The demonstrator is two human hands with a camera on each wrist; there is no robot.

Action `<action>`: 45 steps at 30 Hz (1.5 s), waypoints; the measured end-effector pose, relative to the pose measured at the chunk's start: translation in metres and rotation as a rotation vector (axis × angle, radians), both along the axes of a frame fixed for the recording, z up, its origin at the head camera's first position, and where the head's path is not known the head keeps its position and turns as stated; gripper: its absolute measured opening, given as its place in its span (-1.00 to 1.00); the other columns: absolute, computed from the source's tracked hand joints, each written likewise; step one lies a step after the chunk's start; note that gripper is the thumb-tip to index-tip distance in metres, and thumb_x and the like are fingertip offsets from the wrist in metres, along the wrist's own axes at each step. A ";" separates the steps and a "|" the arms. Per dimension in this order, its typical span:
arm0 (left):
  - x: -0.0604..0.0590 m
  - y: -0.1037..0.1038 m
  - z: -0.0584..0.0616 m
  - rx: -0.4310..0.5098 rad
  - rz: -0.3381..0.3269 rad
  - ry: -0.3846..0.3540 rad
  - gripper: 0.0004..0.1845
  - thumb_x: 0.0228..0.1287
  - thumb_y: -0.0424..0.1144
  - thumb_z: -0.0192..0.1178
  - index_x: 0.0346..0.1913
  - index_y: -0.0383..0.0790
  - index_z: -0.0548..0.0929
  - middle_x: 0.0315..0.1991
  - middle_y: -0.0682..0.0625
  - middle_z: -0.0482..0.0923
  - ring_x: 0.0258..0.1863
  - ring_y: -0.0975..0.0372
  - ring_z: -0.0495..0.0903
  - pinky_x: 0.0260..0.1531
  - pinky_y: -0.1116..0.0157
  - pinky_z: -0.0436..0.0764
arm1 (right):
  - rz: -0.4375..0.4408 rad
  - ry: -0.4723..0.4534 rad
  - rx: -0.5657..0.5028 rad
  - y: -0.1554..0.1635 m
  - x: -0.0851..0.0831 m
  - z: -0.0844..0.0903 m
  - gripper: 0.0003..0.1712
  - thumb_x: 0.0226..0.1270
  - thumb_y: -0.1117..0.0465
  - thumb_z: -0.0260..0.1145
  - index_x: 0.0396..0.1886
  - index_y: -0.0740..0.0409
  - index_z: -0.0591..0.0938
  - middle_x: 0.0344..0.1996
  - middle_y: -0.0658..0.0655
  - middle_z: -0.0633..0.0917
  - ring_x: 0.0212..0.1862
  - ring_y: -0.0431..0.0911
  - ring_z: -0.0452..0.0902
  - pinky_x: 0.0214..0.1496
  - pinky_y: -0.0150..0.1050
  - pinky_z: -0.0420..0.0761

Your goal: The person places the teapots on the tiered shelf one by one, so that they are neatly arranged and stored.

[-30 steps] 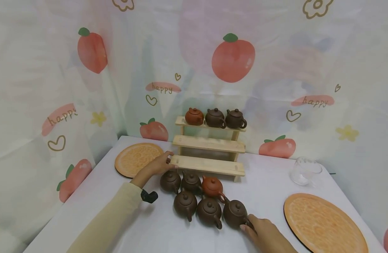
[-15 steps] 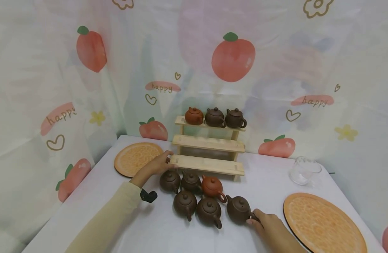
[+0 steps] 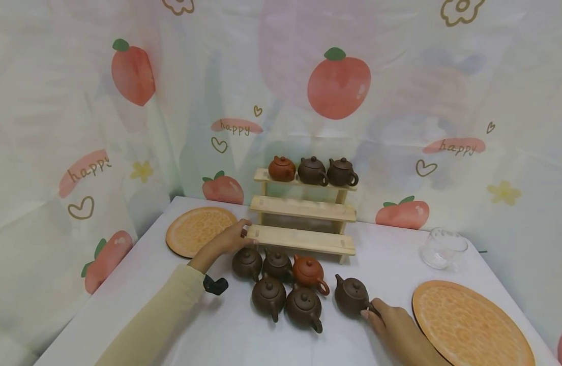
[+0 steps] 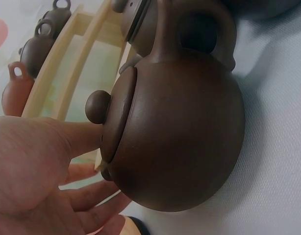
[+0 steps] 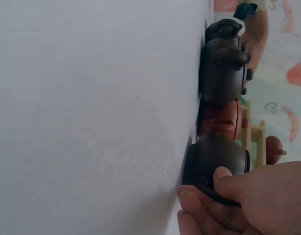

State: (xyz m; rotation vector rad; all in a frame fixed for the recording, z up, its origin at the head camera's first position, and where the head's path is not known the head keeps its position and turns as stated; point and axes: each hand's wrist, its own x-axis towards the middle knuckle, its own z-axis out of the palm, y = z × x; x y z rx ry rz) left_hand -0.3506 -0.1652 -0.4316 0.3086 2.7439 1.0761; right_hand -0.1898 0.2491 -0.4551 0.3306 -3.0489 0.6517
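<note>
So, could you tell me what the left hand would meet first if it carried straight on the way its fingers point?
Likely nothing new: the left hand already touches the wooden rack's lowest step at its left end.

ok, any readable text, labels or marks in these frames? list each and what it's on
"happy" on the backdrop sheet, centre pink patch.
"happy" on the right pink patch.
"happ!" or "happy" on the left pink patch; last letter distorted by a fold.
No lettering shows on the teapots, the wooden shelf, the orange mats or the glass cup.
</note>
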 end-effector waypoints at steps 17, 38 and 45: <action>-0.002 0.000 -0.003 0.014 -0.009 -0.003 -0.32 0.52 -0.11 0.31 0.49 -0.35 0.31 0.27 -0.45 0.57 0.30 -0.20 0.57 0.28 -0.13 0.53 | 0.029 0.165 -0.057 0.003 -0.003 0.005 -0.64 0.50 0.22 0.39 -0.47 -0.01 0.42 -0.67 -0.19 0.38 -0.61 -0.34 0.25 -0.49 -0.37 0.32; -0.001 0.000 -0.001 -0.007 -0.003 -0.003 -0.33 0.52 -0.09 0.31 0.49 -0.34 0.32 0.26 -0.43 0.58 0.28 -0.20 0.58 0.26 -0.12 0.53 | 0.124 0.303 -0.078 -0.002 -0.059 0.066 -0.70 0.58 0.26 0.32 -0.44 0.13 0.49 -0.65 -0.10 0.52 -0.58 -0.25 0.37 -0.52 -0.33 0.38; -0.001 0.000 -0.001 0.001 -0.001 -0.006 -0.33 0.51 -0.11 0.32 0.49 -0.34 0.32 0.26 -0.43 0.58 0.27 -0.19 0.58 0.25 -0.11 0.54 | 0.119 0.305 -0.082 -0.003 -0.092 0.088 -0.74 0.59 0.27 0.30 -0.39 0.22 0.54 -0.62 0.00 0.58 -0.57 -0.16 0.41 -0.51 -0.30 0.41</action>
